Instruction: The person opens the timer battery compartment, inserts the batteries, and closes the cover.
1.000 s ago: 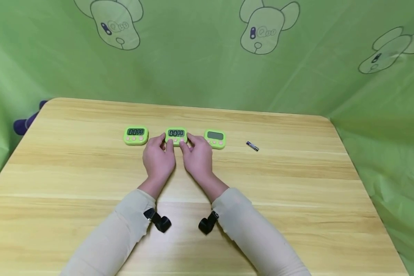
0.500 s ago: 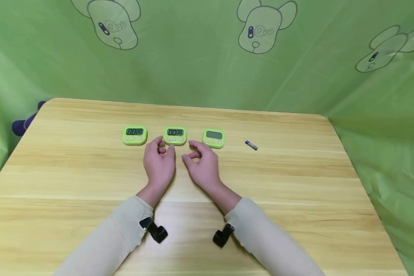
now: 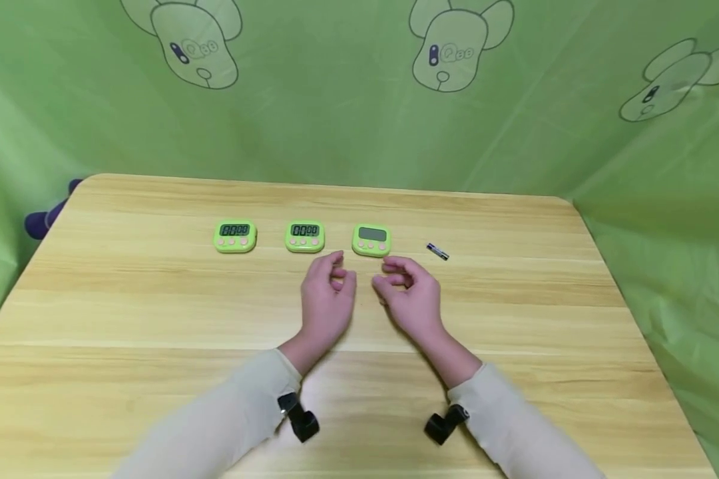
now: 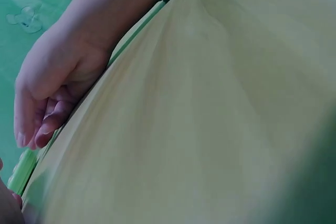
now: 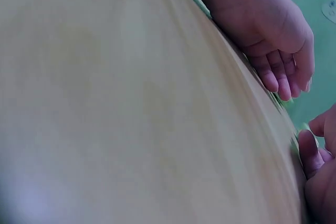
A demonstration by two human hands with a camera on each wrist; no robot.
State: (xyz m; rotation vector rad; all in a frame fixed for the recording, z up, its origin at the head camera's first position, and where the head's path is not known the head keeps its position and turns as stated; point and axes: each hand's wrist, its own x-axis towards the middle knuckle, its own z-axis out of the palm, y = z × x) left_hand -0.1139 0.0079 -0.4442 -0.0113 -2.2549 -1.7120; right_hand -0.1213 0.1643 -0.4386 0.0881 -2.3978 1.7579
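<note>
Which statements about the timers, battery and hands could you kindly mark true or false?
1. The left timer and the middle timer show digits; the right timer shows none. True.
2. The battery lies on the table, apart from the timers. True.
3. The left hand and the right hand hold nothing. True.
4. The battery is left of the left timer. False: it is right of the right timer.
5. The middle timer's buttons are blue. False: they're pink.
6. The right timer lies face down. False: its screen faces up.

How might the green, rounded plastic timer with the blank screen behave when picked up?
The blank-screen timer is probably stiff, given its plastic-looking body. Lying flat, it likely won't roll. Gripping its front might press the pink buttons.
</note>
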